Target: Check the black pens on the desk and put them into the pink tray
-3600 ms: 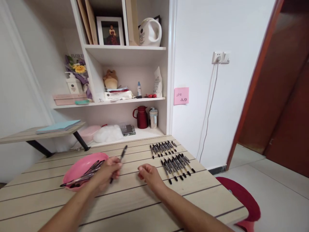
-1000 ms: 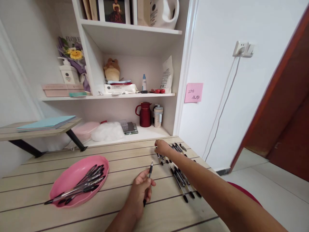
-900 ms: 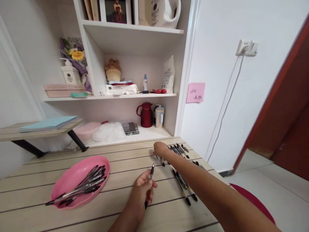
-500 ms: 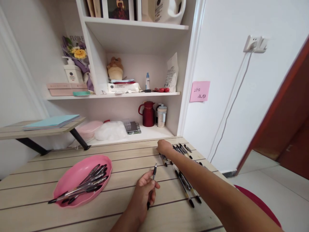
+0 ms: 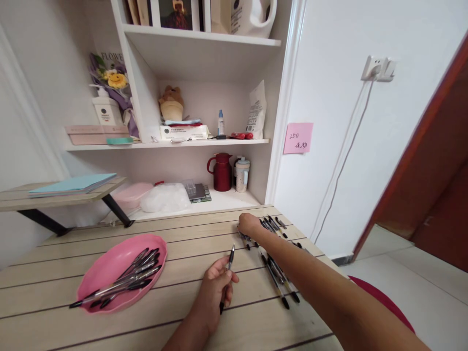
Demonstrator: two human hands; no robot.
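Note:
My left hand (image 5: pixel 215 285) rests on the wooden table (image 5: pixel 183 321) and grips a black pen (image 5: pixel 227 278), tip pointing away from me. My right hand (image 5: pixel 249 224) is stretched out to the far row of black pens (image 5: pixel 272 225) near the table's back right corner, fingers curled down onto the row's left end; what they hold is hidden. A nearer row of pens (image 5: pixel 280 282) lies partly under my right forearm. A pink oval dish (image 5: pixel 109 263) at the left holds several more black pens (image 5: pixel 124 280).
A white shelf unit stands behind the table with a red jug (image 5: pixel 221 172), a lidded cup (image 5: pixel 242 174), a plastic bag (image 5: pixel 164 197) and a pink box (image 5: pixel 133 195). A pink sticky note (image 5: pixel 298 138) is on the wall. A red stool (image 5: pixel 387 307) sits at the right.
Since 3.6 s ago my right hand has reached from the table's middle to the far pen row. My left hand, with its pen, moved right from the pink dish. Over the last second both hardly moved.

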